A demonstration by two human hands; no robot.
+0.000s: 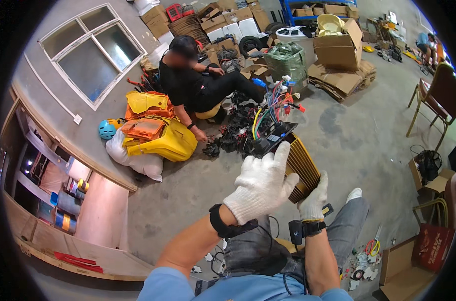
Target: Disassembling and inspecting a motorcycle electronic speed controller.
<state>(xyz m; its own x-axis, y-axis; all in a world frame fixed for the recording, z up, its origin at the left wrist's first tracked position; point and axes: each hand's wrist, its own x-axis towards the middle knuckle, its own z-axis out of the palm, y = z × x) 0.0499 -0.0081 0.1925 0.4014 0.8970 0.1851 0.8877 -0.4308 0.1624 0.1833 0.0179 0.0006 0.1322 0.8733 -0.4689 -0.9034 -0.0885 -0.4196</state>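
Observation:
In front of me a finned metal controller box (303,168) is tilted upward, with gold-brown ribs and a black end plate. A bundle of coloured wires (275,108) with connectors rises from that end. My right hand (314,199), in a white knit glove, grips the lower right end of the box. My left hand (260,181), gloved alike, is beside its left edge. Its index finger and thumb are spread apart, the fingertip at the black end plate; the other fingers are partly bent. Whether the left fingertips touch the box is hard to tell.
A seated person (188,85) reaches toward a pile of black wired parts (238,128). Yellow plastic shells (160,140) lie by a white sack (137,158). Scissors (373,246) and scraps are on the floor at right, near an open carton (406,268). A chair (438,95) stands far right.

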